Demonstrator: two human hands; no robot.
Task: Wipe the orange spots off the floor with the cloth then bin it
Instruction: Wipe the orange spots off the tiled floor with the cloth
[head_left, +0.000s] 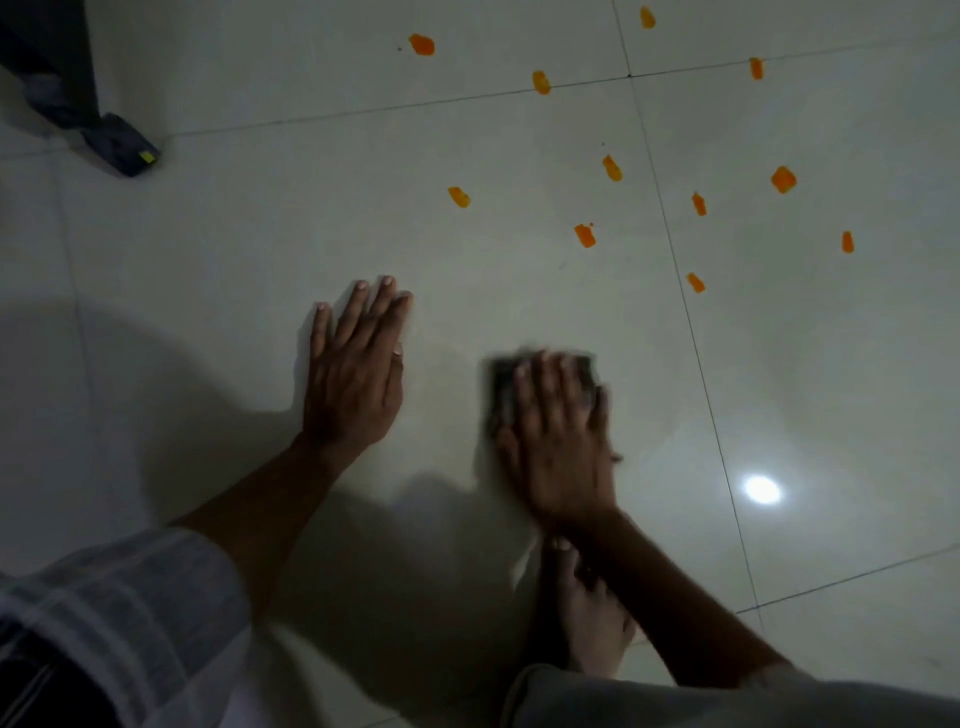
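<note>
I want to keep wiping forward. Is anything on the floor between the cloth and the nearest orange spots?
Nothing visible. The right hand presses the cloth flat, and bare tile runs from it to the nearest spots and. The left hand rests off to the side.

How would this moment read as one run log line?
right hand presses cloth on floor | left hand flat | orange spots unwiped

Bare forearms, bare foot, pale clothes
A white striped sleeve (130, 613) covers the left upper arm; grey trousers (727, 699) sit above a bare foot (587, 608).
</note>
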